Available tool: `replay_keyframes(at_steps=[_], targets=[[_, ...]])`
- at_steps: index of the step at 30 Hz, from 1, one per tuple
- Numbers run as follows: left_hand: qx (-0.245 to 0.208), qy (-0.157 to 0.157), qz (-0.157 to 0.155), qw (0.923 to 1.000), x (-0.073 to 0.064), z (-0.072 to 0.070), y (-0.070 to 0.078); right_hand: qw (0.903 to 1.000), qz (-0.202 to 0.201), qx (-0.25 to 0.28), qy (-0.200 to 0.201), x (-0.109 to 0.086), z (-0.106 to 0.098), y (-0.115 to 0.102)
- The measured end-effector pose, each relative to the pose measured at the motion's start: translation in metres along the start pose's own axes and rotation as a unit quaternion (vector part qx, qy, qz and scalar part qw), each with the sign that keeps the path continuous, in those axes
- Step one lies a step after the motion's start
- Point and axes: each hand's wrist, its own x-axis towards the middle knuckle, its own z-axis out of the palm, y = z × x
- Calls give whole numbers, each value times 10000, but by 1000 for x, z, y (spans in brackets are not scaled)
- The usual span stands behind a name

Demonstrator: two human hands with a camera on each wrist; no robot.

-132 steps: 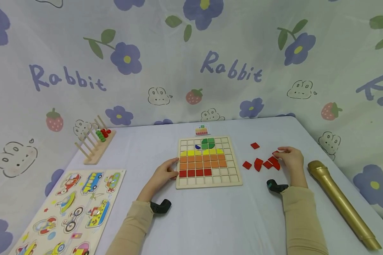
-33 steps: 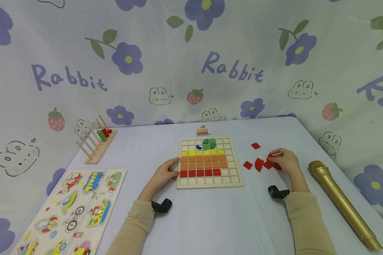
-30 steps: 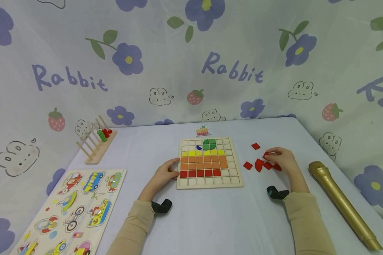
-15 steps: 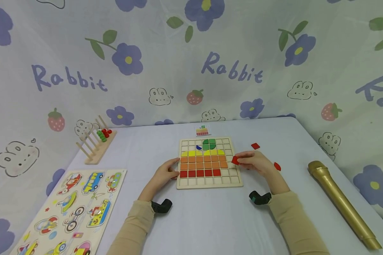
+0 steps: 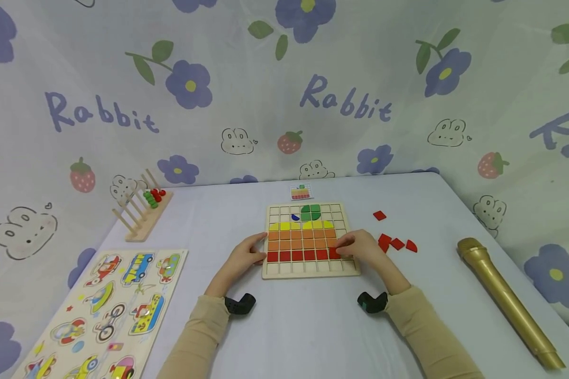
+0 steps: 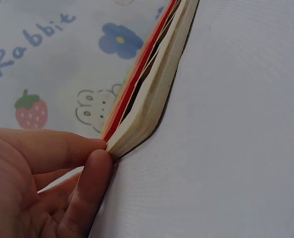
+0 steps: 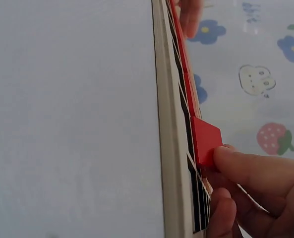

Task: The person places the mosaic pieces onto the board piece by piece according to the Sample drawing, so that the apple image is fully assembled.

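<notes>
The wooden grid board [image 5: 313,275] lies on the table, its tiles forming green, blue, yellow, orange and red areas. My right hand [image 5: 364,250] pinches a red square tile [image 7: 206,141] between thumb and fingertips at the right end of the red row. In the right wrist view that tile is tilted and sticks up above the grid. Fingertips and thumb of my left hand [image 5: 239,259] touch the board's left edge, spread apart along it. The left wrist view shows them right at the edge's corner [image 6: 114,148].
Several loose red pieces [image 5: 397,243] lie right of the board. Behind it is a small pattern card [image 5: 301,191]. A gold microphone [image 5: 509,302] lies far right. On the left are a vehicle puzzle board [image 5: 135,295] and a peg rack [image 5: 147,223] with beads.
Over the last second my right hand has carried the red square tile left from the loose pieces to the red row. That row gained one tile earlier. My left hand has stayed put.
</notes>
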Motion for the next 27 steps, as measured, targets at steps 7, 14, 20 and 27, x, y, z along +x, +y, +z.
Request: replay_keyframes(at_steps=[7, 14, 20, 27], targets=[[11, 5, 10, 10000, 1, 0, -1, 9992, -332, -230, -12, -1, 3, -1], [20, 28, -17, 10000, 0, 0, -1, 9991, -397, -164, 53, 1, -1, 1], [-9, -3, -31, 10000, 0, 1, -1, 9984, -248, 15, 501, -1, -41, 18], [50, 25, -37, 10000, 0, 0, 2, 9960, 442, 423, 648, -15, -91, 61]])
